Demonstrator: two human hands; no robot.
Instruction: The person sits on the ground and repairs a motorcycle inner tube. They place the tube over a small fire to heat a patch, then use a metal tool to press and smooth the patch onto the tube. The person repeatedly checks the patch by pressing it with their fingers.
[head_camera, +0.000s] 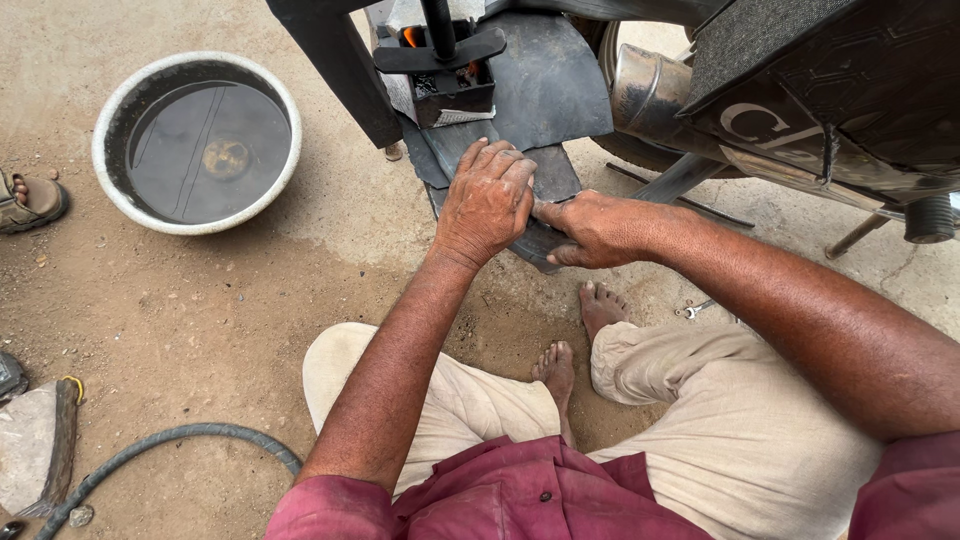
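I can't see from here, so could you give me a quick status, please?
Left hand pressing flat on black rubber sheet. Right hand pinching its edge. Clamp press sits just beyond.

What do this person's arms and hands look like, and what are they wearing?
Both arms are bare up to short, faded reddish-pink shirt sleeves. The left hand and right hand wear no gloves, rings or watch, and look dusty and work-worn, with veins showing. The forearms are lean. Below them are light cream trousers and bare feet.
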